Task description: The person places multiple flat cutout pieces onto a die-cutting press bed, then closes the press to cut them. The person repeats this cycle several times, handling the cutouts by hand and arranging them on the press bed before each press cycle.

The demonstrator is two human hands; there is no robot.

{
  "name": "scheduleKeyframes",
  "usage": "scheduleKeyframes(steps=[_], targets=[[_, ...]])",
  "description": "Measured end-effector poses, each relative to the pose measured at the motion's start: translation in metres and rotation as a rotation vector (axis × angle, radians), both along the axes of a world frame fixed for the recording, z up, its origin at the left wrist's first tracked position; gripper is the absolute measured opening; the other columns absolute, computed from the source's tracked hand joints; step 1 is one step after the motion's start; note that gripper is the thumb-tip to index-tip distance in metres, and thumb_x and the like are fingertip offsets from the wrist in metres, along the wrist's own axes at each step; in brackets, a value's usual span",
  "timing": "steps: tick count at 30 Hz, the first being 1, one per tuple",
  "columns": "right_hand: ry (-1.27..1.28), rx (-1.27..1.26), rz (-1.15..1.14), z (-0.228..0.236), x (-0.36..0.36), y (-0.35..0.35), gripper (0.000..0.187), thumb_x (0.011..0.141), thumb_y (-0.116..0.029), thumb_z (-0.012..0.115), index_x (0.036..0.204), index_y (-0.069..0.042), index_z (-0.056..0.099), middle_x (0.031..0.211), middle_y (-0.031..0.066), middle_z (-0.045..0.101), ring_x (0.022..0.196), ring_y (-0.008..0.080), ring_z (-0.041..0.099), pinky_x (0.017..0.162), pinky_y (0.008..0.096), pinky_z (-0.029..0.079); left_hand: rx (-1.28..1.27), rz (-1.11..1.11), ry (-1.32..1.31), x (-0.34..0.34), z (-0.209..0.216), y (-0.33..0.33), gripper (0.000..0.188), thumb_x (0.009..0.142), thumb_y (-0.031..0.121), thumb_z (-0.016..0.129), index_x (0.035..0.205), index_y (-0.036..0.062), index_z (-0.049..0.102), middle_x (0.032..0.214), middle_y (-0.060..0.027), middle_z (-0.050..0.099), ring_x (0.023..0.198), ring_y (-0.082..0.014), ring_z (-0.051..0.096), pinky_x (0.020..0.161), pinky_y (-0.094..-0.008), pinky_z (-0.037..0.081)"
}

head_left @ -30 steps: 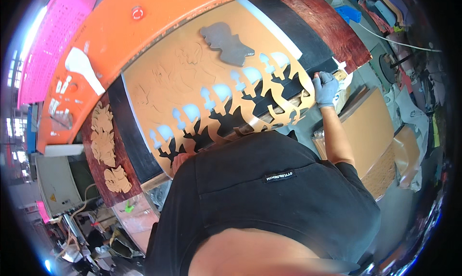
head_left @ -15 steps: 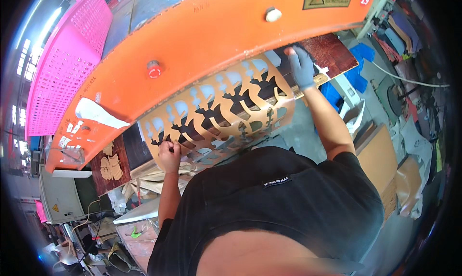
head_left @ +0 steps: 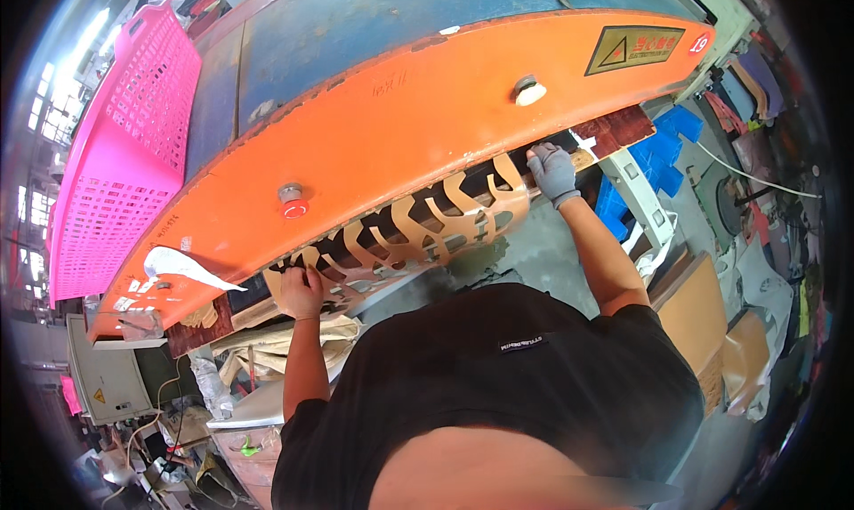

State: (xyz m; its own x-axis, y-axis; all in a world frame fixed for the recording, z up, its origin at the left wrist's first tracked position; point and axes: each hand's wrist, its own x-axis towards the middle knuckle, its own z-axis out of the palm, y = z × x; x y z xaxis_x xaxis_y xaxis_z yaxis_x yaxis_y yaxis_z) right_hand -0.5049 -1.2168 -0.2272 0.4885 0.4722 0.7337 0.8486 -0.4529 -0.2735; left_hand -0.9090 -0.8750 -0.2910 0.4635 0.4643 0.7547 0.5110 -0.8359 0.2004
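Centrally, a tan sheet riddled with curved cut-outs point(head_left: 508, 171) drapes over a pale wooden bench edge point(head_left: 256, 315) beneath an orange metal machine beam point(head_left: 391, 136). The bare left hand point(head_left: 301, 292) curls at the sheet's left end, the grey-gloved right hand point(head_left: 553, 172) beside its right; whether either grips anything cannot be told

Surface point(head_left: 620, 129), dark red and black: perforated tan sheet point(head_left: 459, 195) on it between left fingers point(head_left: 290, 271) and right fingers point(head_left: 543, 151), draping over edge. Tan cutouts point(head_left: 203, 316) left of left fingers.

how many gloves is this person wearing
1: a grey glove on the right hand, beside the tan sheet; the left hand, at the sheet's left end, is bare.
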Motion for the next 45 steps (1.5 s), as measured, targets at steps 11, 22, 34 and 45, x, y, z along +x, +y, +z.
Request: scheduleKeyframes(steps=[11, 22, 34, 45], targets=[[-0.079, -0.202, -0.083, -0.025, 0.003, -0.003, 0.030, 0.082, -0.031, 0.051, 0.067, -0.009, 0.065, 0.070, 0.0136, 0.059, 0.068, 0.0330, 0.056, 0.070, 0.0439, 0.043, -0.087, 0.001, 0.059, -0.002, -0.003, 0.010, 0.027, 0.081, 0.024, 0.056, 0.064, 0.0044, 0.048, 0.074, -0.0137, 0.051, 0.072, -0.0353, 0.051, 0.063, -0.0451, 0.042], [0.008, -0.119, -0.077, -0.029, -0.028, -0.037, 0.033, 0.078, -0.032, 0.051, 0.060, -0.009, 0.067, 0.065, 0.0146, 0.060, 0.069, 0.0331, 0.059, 0.067, 0.0422, 0.047, -0.034, -0.045, 0.072, -0.031, 0.000, -0.031, 0.030, 0.083, 0.022, 0.055, 0.063, 0.0026, 0.045, 0.071, -0.0154, 0.048, 0.072, -0.0357, 0.048, 0.064, -0.0455, 0.039], [0.036, -0.059, -0.178, -0.066, -0.180, -0.193, 0.023, 0.071, -0.019, 0.061, 0.055, -0.003, 0.058, 0.058, 0.0146, 0.055, 0.055, 0.0334, 0.053, 0.054, 0.0424, 0.041, 0.028, -0.097, 0.015, -0.163, -0.036, -0.202, 0.022, 0.074, 0.012, 0.058, 0.060, 0.0047, 0.044, 0.065, -0.0126, 0.044, 0.063, -0.0322, 0.046, 0.056, -0.0424, 0.037], [0.392, 0.153, 0.040, -0.043, -0.257, -0.210, 0.042, 0.079, -0.031, 0.064, 0.111, -0.005, 0.057, 0.109, 0.0142, 0.057, 0.103, 0.0287, 0.054, 0.089, 0.0357, 0.043, -0.341, -0.178, -0.079, -0.260, -0.063, -0.278, 0.013, 0.079, 0.011, 0.060, 0.084, 0.0024, 0.051, 0.080, -0.0140, 0.051, 0.069, -0.0291, 0.051, 0.064, -0.0369, 0.042]])
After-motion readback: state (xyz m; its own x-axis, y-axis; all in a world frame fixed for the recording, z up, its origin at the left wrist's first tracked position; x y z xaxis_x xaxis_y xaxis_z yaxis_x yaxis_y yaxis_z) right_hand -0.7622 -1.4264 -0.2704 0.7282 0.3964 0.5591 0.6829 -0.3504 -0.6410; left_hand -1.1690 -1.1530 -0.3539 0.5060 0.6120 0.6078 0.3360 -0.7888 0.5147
